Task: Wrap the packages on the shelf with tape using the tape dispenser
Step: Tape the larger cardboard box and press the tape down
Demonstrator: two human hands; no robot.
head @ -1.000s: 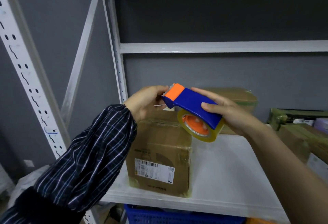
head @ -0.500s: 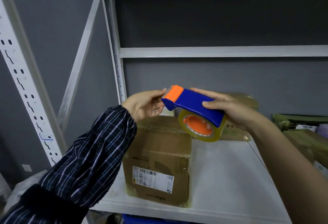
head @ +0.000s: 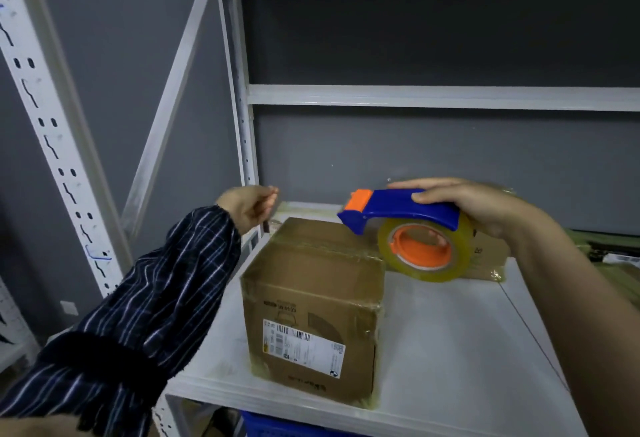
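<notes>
A blue tape dispenser [head: 401,209] with an orange nose and a clear tape roll [head: 425,250] hangs just above the back right corner of a brown cardboard box [head: 311,301]. My right hand [head: 478,206] grips the dispenser from above. My left hand [head: 247,207] is up at the box's back left, apart from the dispenser, its fingertips pinched together on the clear tape end, which barely shows. The box stands on the white shelf [head: 450,350], wrapped in glossy tape, with a barcode label on its front.
A second tape-wrapped box [head: 489,251] sits behind the roll at the shelf's back. More packages [head: 613,256] lie at the far right. A white upright [head: 242,118] rises just behind my left hand. A blue crate [head: 277,427] shows below the shelf.
My left hand has drawn away leftward from the dispenser's nose. My right hand has carried the dispenser to the right and levelled it over the box.
</notes>
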